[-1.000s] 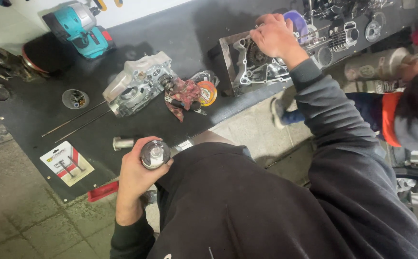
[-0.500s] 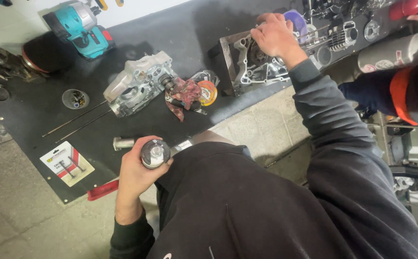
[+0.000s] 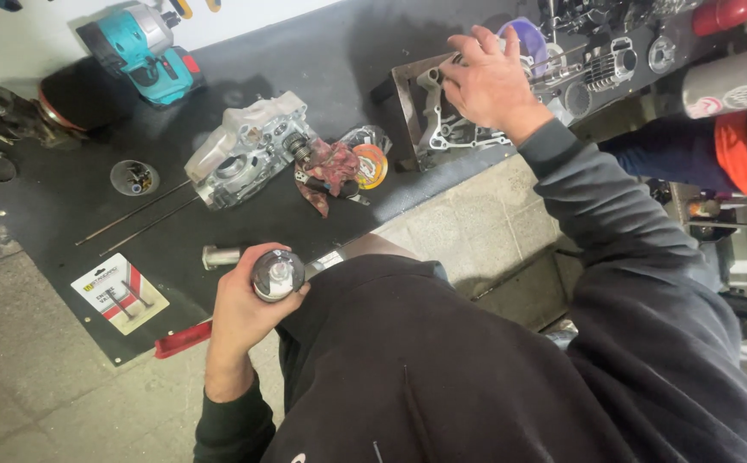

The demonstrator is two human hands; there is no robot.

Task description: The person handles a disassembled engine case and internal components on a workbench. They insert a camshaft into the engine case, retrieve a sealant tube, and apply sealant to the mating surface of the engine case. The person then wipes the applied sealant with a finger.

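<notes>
Left hand [image 3: 240,313] nearest the camera, grip clenched around a round shiny metal part [image 3: 277,275], held just above the near edge of the black mat [image 3: 65,206]. Beside it: bolt [image 3: 219,255], packaged tool card [image 3: 119,293], red strip [image 3: 183,339]. Mid mat: grey engine block [image 3: 245,159], red rag [image 3: 326,171], two thin rods [image 3: 138,221]. Farther right, right hand [image 3: 489,81] rests on an engine cover [image 3: 442,129]; cannot tell if its grip holds anything. Far back: teal power drill [image 3: 138,47].
</notes>
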